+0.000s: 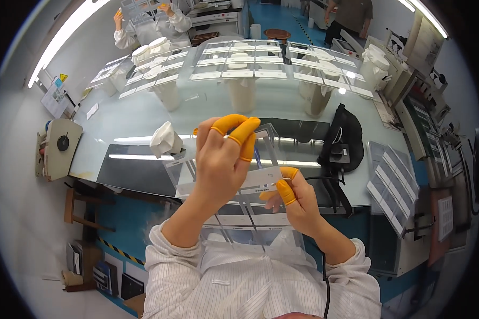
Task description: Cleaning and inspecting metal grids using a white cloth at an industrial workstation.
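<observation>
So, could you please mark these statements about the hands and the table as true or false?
1. Both hands hold a clear plastic sheet. True.
2. The left hand wears orange finger covers. True.
3. The right hand is bare, with no finger covers. False: it wears orange covers on its fingertips too.
4. A black bag lies on the table, to the right of the hands. True.
5. A crumpled white cloth lies on top of the black bag. False: it lies on the table to the left of the hands.
</observation>
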A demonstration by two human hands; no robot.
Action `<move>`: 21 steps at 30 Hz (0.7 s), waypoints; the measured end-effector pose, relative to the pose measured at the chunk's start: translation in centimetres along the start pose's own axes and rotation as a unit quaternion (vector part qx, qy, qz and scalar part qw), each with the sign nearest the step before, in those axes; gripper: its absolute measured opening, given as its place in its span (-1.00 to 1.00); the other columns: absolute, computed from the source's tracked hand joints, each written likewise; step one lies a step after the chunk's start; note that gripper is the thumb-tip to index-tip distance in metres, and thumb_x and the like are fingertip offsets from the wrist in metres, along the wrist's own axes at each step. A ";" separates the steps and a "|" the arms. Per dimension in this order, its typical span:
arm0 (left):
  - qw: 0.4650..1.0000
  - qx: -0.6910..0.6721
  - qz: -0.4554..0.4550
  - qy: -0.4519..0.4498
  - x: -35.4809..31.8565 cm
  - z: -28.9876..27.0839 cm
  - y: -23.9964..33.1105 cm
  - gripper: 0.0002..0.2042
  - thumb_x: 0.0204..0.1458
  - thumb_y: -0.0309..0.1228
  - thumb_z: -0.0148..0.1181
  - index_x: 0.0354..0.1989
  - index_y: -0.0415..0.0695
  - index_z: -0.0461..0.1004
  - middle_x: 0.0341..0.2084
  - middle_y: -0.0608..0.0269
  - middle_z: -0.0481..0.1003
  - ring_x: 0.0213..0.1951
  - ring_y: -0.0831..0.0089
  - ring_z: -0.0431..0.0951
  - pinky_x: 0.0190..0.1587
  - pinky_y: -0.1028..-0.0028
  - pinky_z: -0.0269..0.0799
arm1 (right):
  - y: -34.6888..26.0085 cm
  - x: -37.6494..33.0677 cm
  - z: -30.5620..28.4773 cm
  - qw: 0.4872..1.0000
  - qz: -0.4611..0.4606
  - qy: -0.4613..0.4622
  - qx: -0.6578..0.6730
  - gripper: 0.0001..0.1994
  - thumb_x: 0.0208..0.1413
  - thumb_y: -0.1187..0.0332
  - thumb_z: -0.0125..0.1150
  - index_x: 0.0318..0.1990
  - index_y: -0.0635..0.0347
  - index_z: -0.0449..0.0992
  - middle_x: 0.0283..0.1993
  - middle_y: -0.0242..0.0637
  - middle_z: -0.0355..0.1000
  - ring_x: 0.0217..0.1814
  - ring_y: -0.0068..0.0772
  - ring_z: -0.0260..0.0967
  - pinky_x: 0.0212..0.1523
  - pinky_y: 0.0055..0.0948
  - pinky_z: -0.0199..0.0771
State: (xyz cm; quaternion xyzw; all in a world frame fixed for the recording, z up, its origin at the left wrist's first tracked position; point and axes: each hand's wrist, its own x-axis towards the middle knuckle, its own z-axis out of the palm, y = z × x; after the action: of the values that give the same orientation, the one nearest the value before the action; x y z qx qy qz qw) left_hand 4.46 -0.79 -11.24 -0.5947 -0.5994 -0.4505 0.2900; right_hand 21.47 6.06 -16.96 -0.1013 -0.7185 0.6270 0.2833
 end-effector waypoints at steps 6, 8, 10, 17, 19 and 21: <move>0.999 0.030 0.007 -0.010 -0.7 1.6 0.7 -0.77 -0.27 -0.58 0.27 -0.34 -0.23 0.52 -0.39 0.17 0.44 -0.30 0.19 0.38 -0.27 0.34 0.32 | 0.7 -0.9 -0.6 0.998 -0.013 -0.030 -0.044 -0.76 0.25 0.40 -0.22 -0.01 0.33 0.22 -0.32 -0.21 0.48 -0.46 -0.57 0.44 -0.47 -0.69 0.40; 1.000 0.024 0.004 -0.017 -0.9 1.5 1.1 -0.79 -0.27 -0.56 0.27 -0.37 -0.26 0.51 -0.41 0.14 0.43 -0.29 0.18 0.39 -0.26 0.30 0.32 | 1.0 -1.0 -0.8 0.998 -0.020 -0.037 -0.050 -0.76 0.24 0.42 -0.22 -0.01 0.33 0.22 -0.32 -0.20 0.48 -0.46 -0.57 0.44 -0.46 -0.69 0.40; 0.998 0.046 0.016 -0.035 -1.0 1.1 1.4 -0.79 -0.30 -0.54 0.28 -0.41 -0.29 0.50 -0.45 0.12 0.43 -0.30 0.18 0.40 -0.27 0.27 0.33 | 1.0 -1.1 -0.7 0.998 -0.014 -0.038 -0.039 -0.76 0.24 0.43 -0.23 -0.01 0.34 0.22 -0.32 -0.20 0.48 -0.46 -0.56 0.44 -0.47 -0.69 0.40; 0.993 0.076 0.091 -0.025 -1.7 2.3 1.2 -0.86 -0.31 -0.51 0.26 -0.56 -0.30 0.46 -0.60 0.09 0.44 -0.30 0.23 0.44 -0.27 0.37 0.34 | 2.1 -0.9 -0.1 0.999 -0.013 0.023 -0.027 -0.75 0.25 0.39 -0.27 -0.03 0.34 0.24 -0.36 -0.17 0.46 -0.51 -0.55 0.43 -0.52 -0.70 0.38; 0.993 0.075 0.085 -0.033 -1.3 2.7 0.5 -0.87 -0.28 -0.51 0.25 -0.57 -0.30 0.46 -0.59 0.08 0.45 -0.31 0.26 0.44 -0.28 0.38 0.34 | 2.2 -0.5 -0.2 0.999 0.010 0.038 -0.001 -0.75 0.25 0.38 -0.27 -0.04 0.34 0.25 -0.37 -0.17 0.46 -0.53 -0.55 0.42 -0.52 -0.70 0.38; 0.994 0.052 0.045 -0.090 -0.6 2.7 0.1 -0.87 -0.26 -0.50 0.25 -0.56 -0.31 0.46 -0.60 0.09 0.44 -0.35 0.28 0.42 -0.30 0.40 0.34 | 2.3 -0.3 -0.2 0.999 0.013 0.038 0.013 -0.76 0.25 0.40 -0.27 -0.05 0.34 0.26 -0.37 -0.17 0.47 -0.53 -0.55 0.43 -0.52 -0.71 0.39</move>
State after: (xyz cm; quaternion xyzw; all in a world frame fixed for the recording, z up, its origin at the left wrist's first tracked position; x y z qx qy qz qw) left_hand 5.10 1.29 -12.84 -0.6435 -0.6180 -0.3499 0.2856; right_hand 21.34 6.53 -19.20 -0.1309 -0.6979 0.6353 0.3034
